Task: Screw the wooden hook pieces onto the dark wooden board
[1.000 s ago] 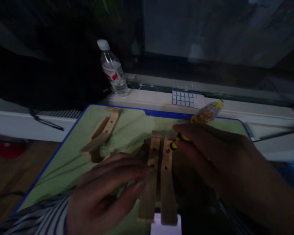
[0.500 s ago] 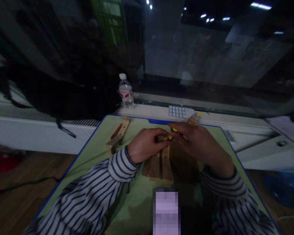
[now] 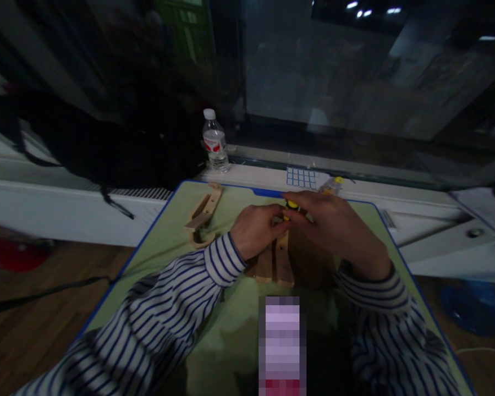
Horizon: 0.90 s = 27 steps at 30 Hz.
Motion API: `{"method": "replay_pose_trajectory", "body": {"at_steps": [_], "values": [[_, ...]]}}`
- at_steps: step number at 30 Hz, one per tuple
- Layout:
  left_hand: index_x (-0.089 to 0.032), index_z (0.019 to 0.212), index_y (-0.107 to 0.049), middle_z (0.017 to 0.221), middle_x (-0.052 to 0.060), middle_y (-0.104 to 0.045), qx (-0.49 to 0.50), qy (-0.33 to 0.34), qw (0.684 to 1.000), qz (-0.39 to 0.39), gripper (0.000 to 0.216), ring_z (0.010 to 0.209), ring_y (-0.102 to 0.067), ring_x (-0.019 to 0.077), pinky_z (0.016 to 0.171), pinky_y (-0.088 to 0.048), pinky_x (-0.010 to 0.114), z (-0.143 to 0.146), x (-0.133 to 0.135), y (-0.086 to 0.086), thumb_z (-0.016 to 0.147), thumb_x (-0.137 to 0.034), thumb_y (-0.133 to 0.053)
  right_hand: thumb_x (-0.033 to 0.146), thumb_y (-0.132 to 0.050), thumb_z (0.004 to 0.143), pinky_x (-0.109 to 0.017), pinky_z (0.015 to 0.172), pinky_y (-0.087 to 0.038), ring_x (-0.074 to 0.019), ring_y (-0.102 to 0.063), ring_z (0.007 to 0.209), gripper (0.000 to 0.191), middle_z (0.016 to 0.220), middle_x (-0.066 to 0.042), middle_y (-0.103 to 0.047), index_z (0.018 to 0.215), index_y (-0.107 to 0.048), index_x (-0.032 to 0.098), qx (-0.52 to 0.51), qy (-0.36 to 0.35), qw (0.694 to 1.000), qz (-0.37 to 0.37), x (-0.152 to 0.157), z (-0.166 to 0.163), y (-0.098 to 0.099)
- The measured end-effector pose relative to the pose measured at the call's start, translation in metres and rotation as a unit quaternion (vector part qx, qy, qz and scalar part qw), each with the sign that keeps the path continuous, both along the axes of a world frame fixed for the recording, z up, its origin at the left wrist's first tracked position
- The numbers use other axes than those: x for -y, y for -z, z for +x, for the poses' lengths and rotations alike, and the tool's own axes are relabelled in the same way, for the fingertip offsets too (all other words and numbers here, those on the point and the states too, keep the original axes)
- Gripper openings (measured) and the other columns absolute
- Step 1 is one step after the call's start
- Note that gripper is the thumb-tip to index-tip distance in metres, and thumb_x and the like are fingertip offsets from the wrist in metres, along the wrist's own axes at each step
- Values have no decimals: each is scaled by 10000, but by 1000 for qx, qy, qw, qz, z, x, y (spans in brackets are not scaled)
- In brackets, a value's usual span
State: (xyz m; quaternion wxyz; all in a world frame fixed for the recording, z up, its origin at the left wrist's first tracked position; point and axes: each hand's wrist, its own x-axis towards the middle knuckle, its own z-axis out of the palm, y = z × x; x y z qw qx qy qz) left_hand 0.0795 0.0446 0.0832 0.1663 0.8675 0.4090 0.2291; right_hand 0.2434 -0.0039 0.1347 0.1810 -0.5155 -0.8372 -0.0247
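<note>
My right hand point(image 3: 332, 225) is closed round a small yellow-and-black screwdriver point(image 3: 291, 204), a stubby one by its look; most of it is hidden by fingers. My left hand point(image 3: 256, 228) pinches at its lower end with thumb and forefinger, and the two hands touch there. Under them, two light wooden strips with holes lie side by side, the right wooden strip point(image 3: 284, 267) more in sight than the left wooden strip point(image 3: 264, 265). They rest on a darker brown board point(image 3: 313, 258). The screwdriver's tip is out of sight.
A small wooden assembly point(image 3: 206, 212) lies at the back left of the green table point(image 3: 226, 324). Behind, on the sill, stand a water bottle point(image 3: 216, 144), a blue-gridded sheet point(image 3: 302, 177) and a small clear bag point(image 3: 332, 186). A black bag point(image 3: 148, 148) sits at left.
The view has tilted down a little, so the scene sits higher. My left hand has shifted slightly right, closer to my right hand. Both stay at the screwdriver.
</note>
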Motion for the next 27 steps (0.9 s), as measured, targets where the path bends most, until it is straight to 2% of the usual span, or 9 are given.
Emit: {"method": "replay_pose_trajectory", "body": {"at_steps": [7,14,22,27], "values": [[-200,937,-680,758,8,-714,4,32,999,2,234,627,-632,146,572,-399,233,-1,-1,-3,856,-381,-555,225,-446,906,-374,905,-484,-212,-608,1064,350,1211,-85,-634,1233,-556,163,-20,-12,1000,12,3,4,-4],[-227,970,-672,848,-1,-729,6,14,1000,27,263,731,-662,173,652,-437,259,-1,0,0,836,-434,-578,218,-425,912,-378,914,-474,-213,-607,1062,335,1191,-81,-643,1207,-573,163,-26,-4,1000,-1,2,4,-3],[-232,964,-680,876,-8,-734,20,20,1000,-4,253,715,-662,151,645,-443,242,-1,-2,2,846,-427,-568,209,-446,900,-380,908,-482,-215,-606,1064,340,1207,-77,-633,1221,-549,174,-48,-9,999,-2,2,6,-2],[-243,963,-701,817,-5,-736,22,21,999,-23,271,672,-653,144,609,-433,231,-2,-4,3,845,-443,-560,196,-439,900,-396,897,-491,-213,-619,1043,328,1183,-69,-648,1204,-564,204,-51,-8,999,-10,1,6,-1]]}}
